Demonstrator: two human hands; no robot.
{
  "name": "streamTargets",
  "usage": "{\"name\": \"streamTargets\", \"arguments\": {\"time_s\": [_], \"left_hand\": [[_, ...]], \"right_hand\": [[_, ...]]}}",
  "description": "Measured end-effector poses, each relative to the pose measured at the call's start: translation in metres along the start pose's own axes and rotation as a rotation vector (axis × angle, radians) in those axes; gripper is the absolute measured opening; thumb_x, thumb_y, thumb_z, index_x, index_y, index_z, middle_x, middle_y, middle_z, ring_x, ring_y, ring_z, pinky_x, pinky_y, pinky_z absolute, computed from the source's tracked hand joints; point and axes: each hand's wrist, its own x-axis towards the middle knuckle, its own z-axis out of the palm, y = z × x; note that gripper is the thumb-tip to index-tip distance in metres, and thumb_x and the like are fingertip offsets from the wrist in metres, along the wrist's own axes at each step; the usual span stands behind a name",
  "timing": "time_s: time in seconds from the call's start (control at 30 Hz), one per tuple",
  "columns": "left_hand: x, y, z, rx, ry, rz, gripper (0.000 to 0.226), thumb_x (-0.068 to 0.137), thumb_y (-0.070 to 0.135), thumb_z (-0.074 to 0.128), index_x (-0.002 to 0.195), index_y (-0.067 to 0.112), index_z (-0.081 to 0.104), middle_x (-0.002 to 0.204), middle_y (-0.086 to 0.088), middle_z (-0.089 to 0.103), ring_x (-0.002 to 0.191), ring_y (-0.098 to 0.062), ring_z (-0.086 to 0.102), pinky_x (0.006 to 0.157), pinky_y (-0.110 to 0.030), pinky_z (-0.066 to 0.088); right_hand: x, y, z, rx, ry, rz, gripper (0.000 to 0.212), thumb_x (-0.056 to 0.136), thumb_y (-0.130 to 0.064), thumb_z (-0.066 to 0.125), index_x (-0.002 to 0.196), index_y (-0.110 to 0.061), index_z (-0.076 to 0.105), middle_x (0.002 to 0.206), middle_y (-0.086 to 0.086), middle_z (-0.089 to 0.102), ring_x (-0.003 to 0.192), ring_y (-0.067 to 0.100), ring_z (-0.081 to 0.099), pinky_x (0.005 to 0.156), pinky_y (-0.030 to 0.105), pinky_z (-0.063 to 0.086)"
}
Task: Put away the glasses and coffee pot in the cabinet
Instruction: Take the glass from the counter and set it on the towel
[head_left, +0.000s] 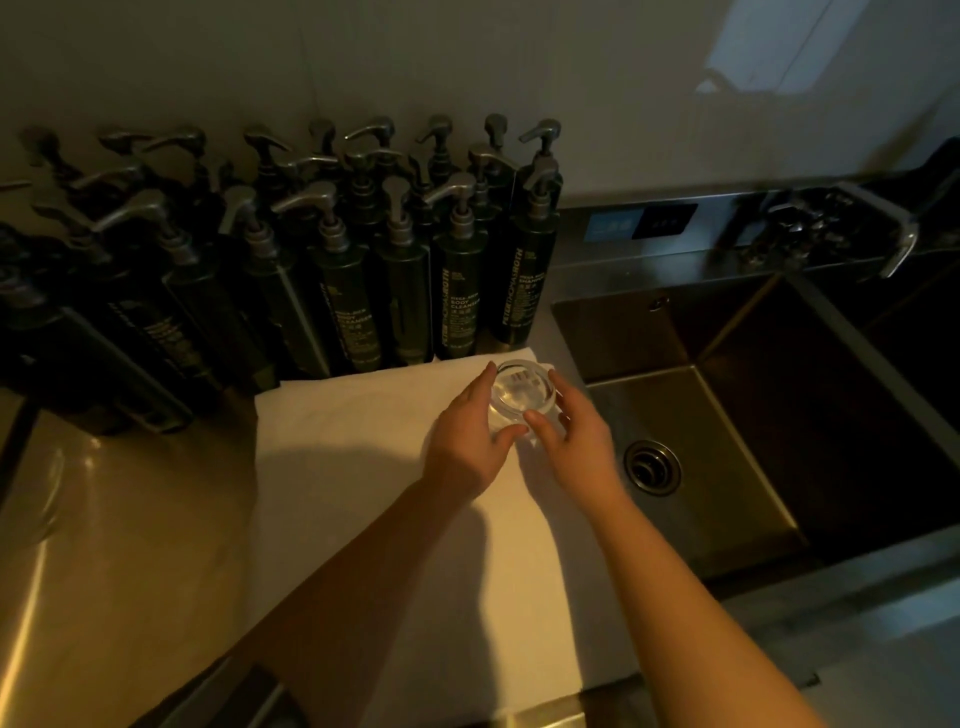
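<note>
A white towel (395, 519) lies flat on a steel counter (104, 545), and everything is placed here by that towel. Its right edge runs just beside the rim of a steel sink (727, 415), whose basin drops away with a round drain (652, 466) in its floor. Along the towel's far edge stands a dense crowd of dark pump bottles (337, 249), the nearest ones touching or nearly touching the cloth, so room is tight at the back. The towel's left side and near half are bare, and the counter to its left is open too.

A clear glass (524, 397) sits at the towel's far right corner, close to both the bottles and the sink rim. It is a short, wide tumbler seen from above, its round rim catching light and the towel showing through its walls; whether it stands mouth up or down cannot be told.

The left hand (467, 436) and the right hand (576, 431) cup it from either side, fingers curled around its wall, thumbs meeting on the near side.
</note>
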Motion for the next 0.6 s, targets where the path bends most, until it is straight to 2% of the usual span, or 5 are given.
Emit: {"name": "streamTargets", "arguments": {"time_s": [0.1, 0.23, 0.3, 0.47, 0.6], "left_hand": [[0.000, 0.000, -0.001, 0.012, -0.017, -0.025, 0.082, 0.085, 0.030, 0.072, 0.152, 0.023, 0.024, 0.150, -0.002, 0.041, 0.136, -0.020, 0.041, 0.111, -0.033, 0.034], [-0.002, 0.001, -0.003, 0.012, -0.005, -0.031, 0.083, 0.084, 0.031, 0.073, 0.151, 0.024, 0.025, 0.148, -0.001, 0.045, 0.134, -0.020, 0.044, 0.110, -0.034, 0.037], [-0.004, 0.004, -0.006, 0.043, -0.007, -0.019, 0.084, 0.084, 0.034, 0.072, 0.152, 0.025, 0.024, 0.148, 0.000, 0.044, 0.133, -0.021, 0.045, 0.109, -0.037, 0.039], [-0.018, 0.008, -0.016, 0.128, -0.018, -0.020, 0.092, 0.085, 0.039, 0.070, 0.154, 0.028, 0.010, 0.156, 0.001, 0.031, 0.138, -0.020, 0.038, 0.110, -0.039, 0.037], [-0.036, 0.014, -0.026, 0.152, 0.059, -0.039, 0.084, 0.088, 0.045, 0.063, 0.154, 0.027, 0.013, 0.158, 0.002, 0.025, 0.141, -0.019, 0.032, 0.114, -0.039, 0.032]], "right_hand": [[0.000, 0.000, 0.002, 0.015, 0.015, 0.023, 0.057, 0.089, -0.022, 0.065, 0.142, -0.019, 0.042, 0.140, 0.004, 0.050, 0.126, 0.017, 0.049, 0.105, 0.036, 0.041], [-0.002, -0.003, 0.003, 0.008, 0.032, 0.040, 0.056, 0.091, -0.018, 0.063, 0.143, -0.017, 0.041, 0.141, 0.004, 0.049, 0.127, 0.014, 0.046, 0.092, 0.016, 0.034], [-0.003, -0.007, 0.003, 0.005, 0.028, 0.059, 0.056, 0.092, -0.017, 0.061, 0.144, -0.019, 0.039, 0.141, 0.003, 0.050, 0.125, 0.011, 0.046, 0.087, 0.011, 0.031], [-0.007, -0.015, 0.001, -0.106, -0.028, 0.022, 0.059, 0.095, -0.022, 0.057, 0.147, -0.015, 0.032, 0.147, 0.009, 0.042, 0.133, 0.022, 0.040, 0.097, 0.021, 0.028], [-0.023, -0.021, -0.002, -0.126, -0.039, -0.042, 0.056, 0.095, -0.022, 0.055, 0.146, -0.015, 0.033, 0.147, 0.010, 0.041, 0.135, 0.023, 0.038, 0.102, 0.025, 0.027]]}}
